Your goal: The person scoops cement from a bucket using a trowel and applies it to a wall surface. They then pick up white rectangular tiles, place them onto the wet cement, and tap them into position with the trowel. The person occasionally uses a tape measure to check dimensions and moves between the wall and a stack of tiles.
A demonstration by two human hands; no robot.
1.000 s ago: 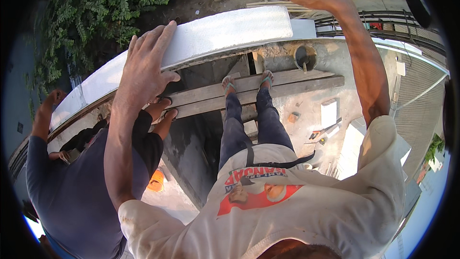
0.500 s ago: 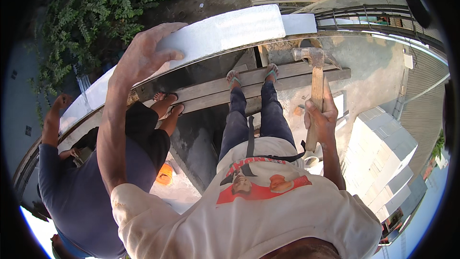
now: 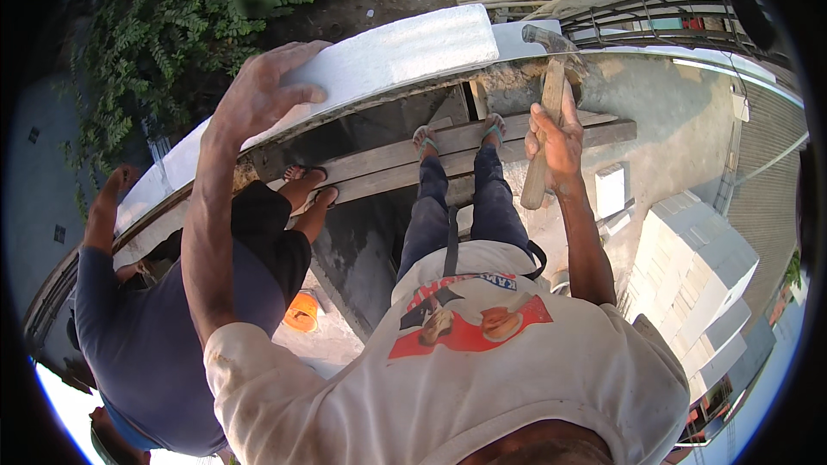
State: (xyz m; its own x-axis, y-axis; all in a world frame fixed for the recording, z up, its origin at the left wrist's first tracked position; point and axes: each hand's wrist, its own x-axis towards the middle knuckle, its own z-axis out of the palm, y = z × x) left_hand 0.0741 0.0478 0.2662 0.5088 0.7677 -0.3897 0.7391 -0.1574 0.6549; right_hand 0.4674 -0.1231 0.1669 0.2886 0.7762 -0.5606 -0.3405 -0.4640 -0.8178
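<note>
Along the top of the wall runs a long white block (image 3: 413, 53), with its right end standing above a lower white piece (image 3: 522, 40). My left hand (image 3: 263, 95) grips the block from above, thumb on its near face and fingers over its top. In my right hand (image 3: 558, 142) is a claw hammer (image 3: 551, 82), held by its wooden handle. Its metal head is raised near the block's right end, apart from the block as far as I can tell.
I stand on wooden planks (image 3: 388, 159) above a drop. At my left, close by, is a co-worker in a dark shirt (image 3: 159, 353). A rebar cage (image 3: 655, 17) extends along the wall at right. Pale blocks (image 3: 689, 250) are stacked lower right; an orange bucket (image 3: 301, 312) sits below.
My right hand has lifted the hammer away from my body and slightly left, toward the block's right end. My left hand keeps its place on the block.
</note>
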